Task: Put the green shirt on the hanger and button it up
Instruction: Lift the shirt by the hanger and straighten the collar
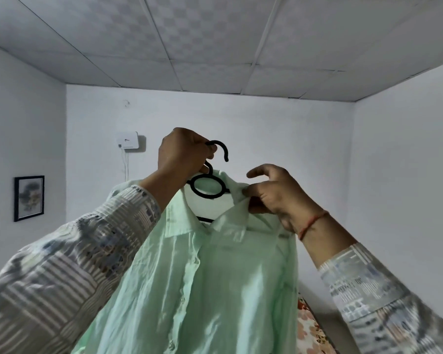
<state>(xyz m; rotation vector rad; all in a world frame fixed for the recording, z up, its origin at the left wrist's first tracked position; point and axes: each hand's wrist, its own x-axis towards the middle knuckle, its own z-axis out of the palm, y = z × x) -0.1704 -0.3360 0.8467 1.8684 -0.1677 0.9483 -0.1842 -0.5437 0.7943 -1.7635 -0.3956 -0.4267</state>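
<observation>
A pale green shirt (195,282) hangs in front of me on a black plastic hanger (207,187), held up in the air. My left hand (182,153) is shut around the hanger's hook at the top. My right hand (274,194) pinches the right side of the shirt's collar between thumb and fingers. The hanger's ring and a short piece of its bar show inside the open collar; its shoulders are hidden under the cloth. The front placket with its buttons runs down the middle, and the collar's top is open.
White walls and a tiled ceiling surround me. A white box (127,140) with a cable is mounted on the far wall, and a framed picture (29,198) hangs at the left. A floral-patterned cloth (311,330) shows at the lower right.
</observation>
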